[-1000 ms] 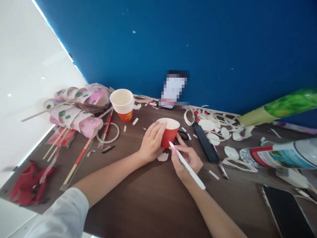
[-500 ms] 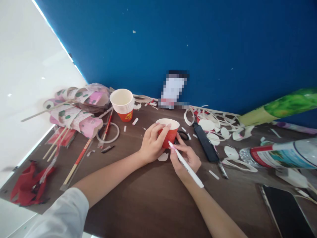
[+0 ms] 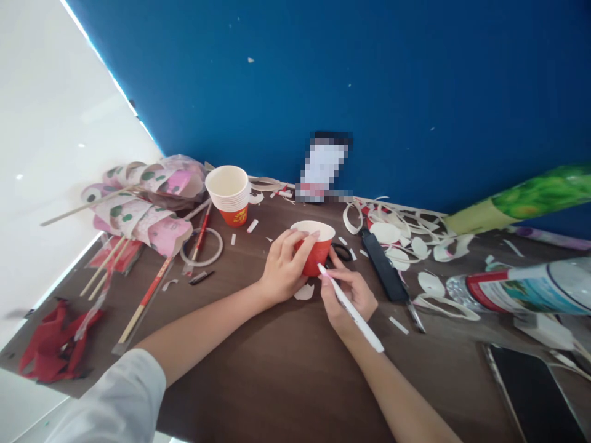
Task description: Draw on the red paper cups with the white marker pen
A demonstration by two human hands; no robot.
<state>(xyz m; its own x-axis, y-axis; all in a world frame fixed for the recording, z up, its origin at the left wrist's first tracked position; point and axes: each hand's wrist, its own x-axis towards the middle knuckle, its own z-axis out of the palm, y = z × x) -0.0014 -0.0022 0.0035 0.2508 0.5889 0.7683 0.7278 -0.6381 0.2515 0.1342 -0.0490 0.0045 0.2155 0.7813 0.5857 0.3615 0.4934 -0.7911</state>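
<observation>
My left hand (image 3: 287, 264) is closed round the left side of a red paper cup (image 3: 319, 253), its fingers over the white rim. The cup stands upright on the dark wooden table (image 3: 258, 381). Between the thumb and fingers of my right hand (image 3: 348, 295) is a white marker pen (image 3: 353, 314). Its tip is at the cup's lower wall; I cannot tell whether it touches. Just behind the right hand shows a black scissors handle (image 3: 340, 251). A white paper scrap (image 3: 304, 291) lies below the cup.
Stacked paper cups (image 3: 228, 192) stand at the back left, beside pink paper crafts (image 3: 143, 224) with sticks. A phone (image 3: 321, 169) leans on the blue wall. To the right are paper scraps (image 3: 388, 232), a black cutter (image 3: 384, 267), a bottle (image 3: 526, 286) and another phone (image 3: 530, 394).
My right hand and the marker have shifted slightly to the right along the cup's wall. The left hand and the cup stay in place.
</observation>
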